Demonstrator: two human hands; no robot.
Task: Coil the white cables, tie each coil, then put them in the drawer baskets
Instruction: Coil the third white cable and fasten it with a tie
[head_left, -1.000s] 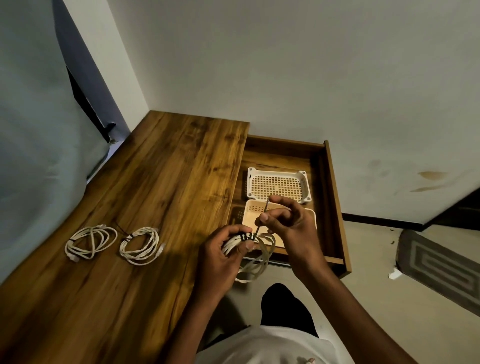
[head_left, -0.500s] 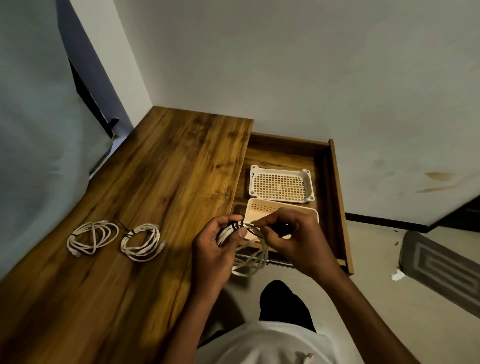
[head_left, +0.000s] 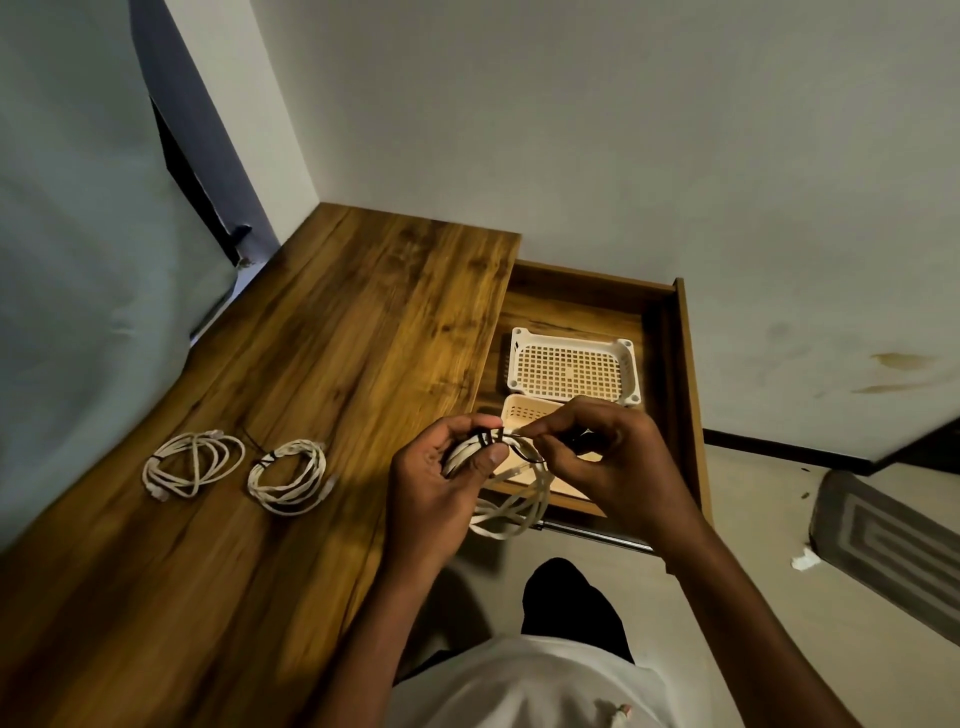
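Observation:
A coiled white cable (head_left: 506, 512) hangs in front of the open drawer, gripped at its top by my left hand (head_left: 441, 483). A thin black tie (head_left: 485, 435) wraps the coil at my thumb. My right hand (head_left: 597, 457) pinches the free end of that tie right beside the coil. Two more white coils lie on the desk to the left: a loose one (head_left: 192, 464) and one with a dark tie (head_left: 288, 475). In the drawer stand a white basket (head_left: 571, 370) at the back and a peach basket (head_left: 522, 413) in front, partly hidden by my hands.
The wooden desk (head_left: 337, 389) runs along the left wall. The open drawer (head_left: 685, 374) juts out to its right at knee height. A grey patterned rug (head_left: 883, 535) lies on the floor at far right, with a small white scrap (head_left: 804, 561) beside it.
My right hand has come down from holding the tie end up above the coil to pinching it low, close against the coil. The view has shifted slightly.

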